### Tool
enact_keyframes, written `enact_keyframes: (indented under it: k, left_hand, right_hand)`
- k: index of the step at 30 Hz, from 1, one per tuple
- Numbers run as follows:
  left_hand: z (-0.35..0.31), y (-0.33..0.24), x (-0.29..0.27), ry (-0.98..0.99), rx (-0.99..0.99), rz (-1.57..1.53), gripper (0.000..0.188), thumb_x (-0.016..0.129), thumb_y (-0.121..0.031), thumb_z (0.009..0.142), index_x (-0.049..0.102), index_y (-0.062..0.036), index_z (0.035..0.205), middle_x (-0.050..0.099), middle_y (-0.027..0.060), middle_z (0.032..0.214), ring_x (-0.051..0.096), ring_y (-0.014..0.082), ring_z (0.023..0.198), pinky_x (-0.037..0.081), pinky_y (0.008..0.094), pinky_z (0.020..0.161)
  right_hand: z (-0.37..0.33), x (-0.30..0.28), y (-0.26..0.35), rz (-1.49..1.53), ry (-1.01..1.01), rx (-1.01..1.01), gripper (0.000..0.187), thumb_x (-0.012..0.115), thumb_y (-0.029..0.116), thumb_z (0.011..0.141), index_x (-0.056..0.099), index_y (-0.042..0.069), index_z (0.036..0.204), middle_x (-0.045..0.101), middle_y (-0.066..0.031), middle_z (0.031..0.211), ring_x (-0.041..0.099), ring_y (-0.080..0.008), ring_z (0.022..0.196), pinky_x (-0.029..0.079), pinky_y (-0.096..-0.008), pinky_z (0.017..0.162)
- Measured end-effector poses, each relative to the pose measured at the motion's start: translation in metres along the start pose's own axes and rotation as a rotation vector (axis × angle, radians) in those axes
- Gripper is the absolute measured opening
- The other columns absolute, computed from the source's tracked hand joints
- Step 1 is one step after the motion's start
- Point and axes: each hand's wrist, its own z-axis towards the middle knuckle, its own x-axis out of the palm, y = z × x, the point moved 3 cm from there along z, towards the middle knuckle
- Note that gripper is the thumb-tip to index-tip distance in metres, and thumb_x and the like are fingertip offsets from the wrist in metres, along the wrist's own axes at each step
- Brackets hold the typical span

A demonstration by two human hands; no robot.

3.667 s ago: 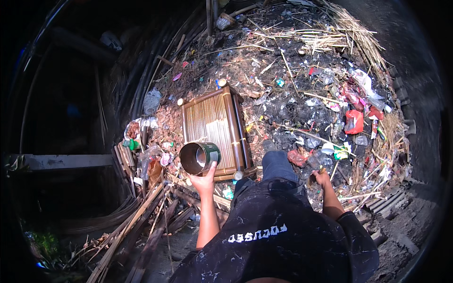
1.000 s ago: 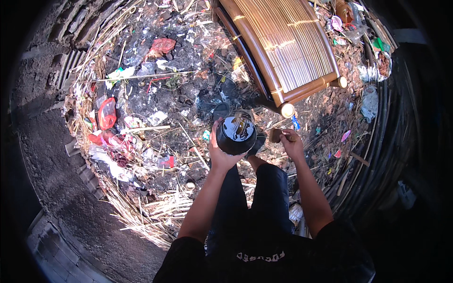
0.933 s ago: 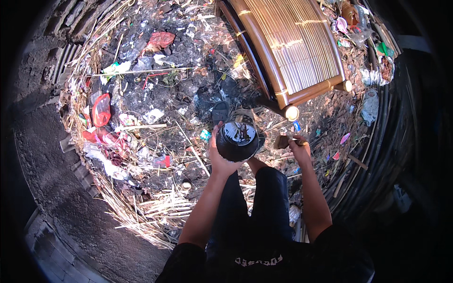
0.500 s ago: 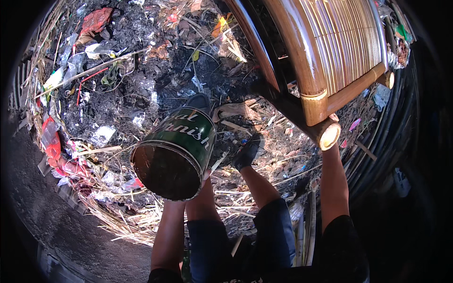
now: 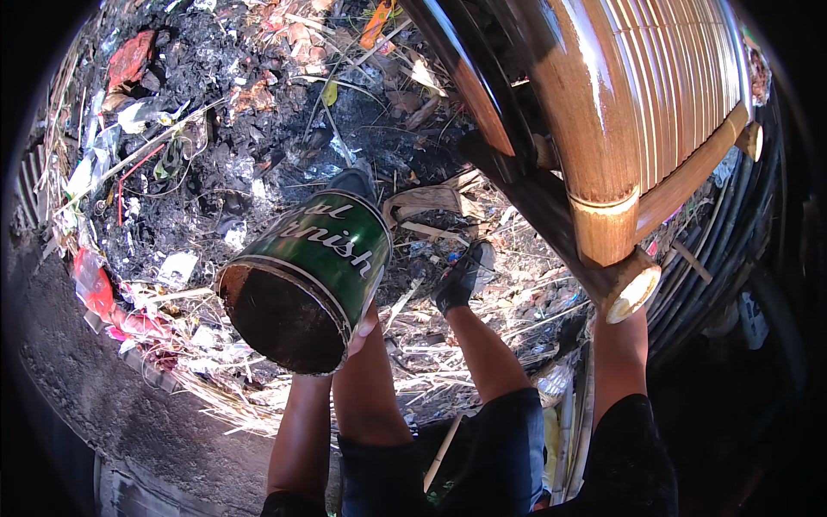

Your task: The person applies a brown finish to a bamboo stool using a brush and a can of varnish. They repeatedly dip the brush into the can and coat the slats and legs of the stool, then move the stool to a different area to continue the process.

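A green metal can (image 5: 314, 237) with pale lettering tilts toward me, its round mouth dark inside and its rim rusty. My left hand (image 5: 367, 325) grips it from below; only some fingers show at its right side. At the upper right, close to me, a glossy brown bamboo chair (image 5: 607, 129) with a slatted panel is held tilted. My right forearm (image 5: 620, 353) reaches up under the cut end of its bamboo leg (image 5: 631, 293). That leg hides most of my right hand, which appears to be gripping it.
Blackened ground (image 5: 250, 129) with ash, straw and plastic scraps lies beneath. My dark shoes (image 5: 465, 276) stand on this litter. A red crumpled wrapper (image 5: 131, 60) lies far left. Long dark poles (image 5: 732, 250) curve along the right, and a grey concrete surface (image 5: 103, 353) borders the left.
The bamboo chair has come closer and shifted right and down in view, together with my right arm. The can has moved slightly left, still in my left hand.
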Motion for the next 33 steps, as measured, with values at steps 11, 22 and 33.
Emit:
enact_keyframes:
  k: [11,22,33]
  left_hand:
    - [0.052,-0.034,0.002,-0.332,0.101,-0.071,0.067,0.079,-0.044,0.083,0.056,-0.0055,0.133,0.065,0.0055,0.114,0.061,0.0223,0.102,0.049,0.0387,0.092]
    - [0.121,-0.007,-0.020,-0.135,0.254,-0.058,0.065,0.081,-0.042,0.082,0.057,-0.0079,0.132,0.066,0.0057,0.116,0.063,0.0231,0.103,0.048,0.0385,0.094]
    - [0.203,0.012,-0.034,-0.131,0.410,-0.009,0.065,0.083,-0.036,0.081,0.056,-0.0101,0.133,0.064,0.0067,0.123,0.064,0.0232,0.107,0.048,0.0379,0.099]
  right_hand:
    - [0.006,0.010,0.015,-0.098,0.006,-0.156,0.052,0.039,0.028,0.108,0.019,0.017,0.155,0.023,0.0011,0.158,0.025,-0.0180,0.142,0.025,-0.0342,0.115]
    - [0.010,0.069,0.103,-0.272,-0.001,-0.332,0.046,0.043,0.028,0.106,0.027,0.016,0.147,0.029,0.0006,0.148,0.030,-0.0171,0.132,0.028,-0.0326,0.108]
    - [0.052,0.149,0.364,-0.657,-0.049,-0.735,0.040,0.047,0.027,0.104,0.035,0.014,0.140,0.036,0.0002,0.138,0.036,-0.0161,0.122,0.031,-0.0311,0.102]
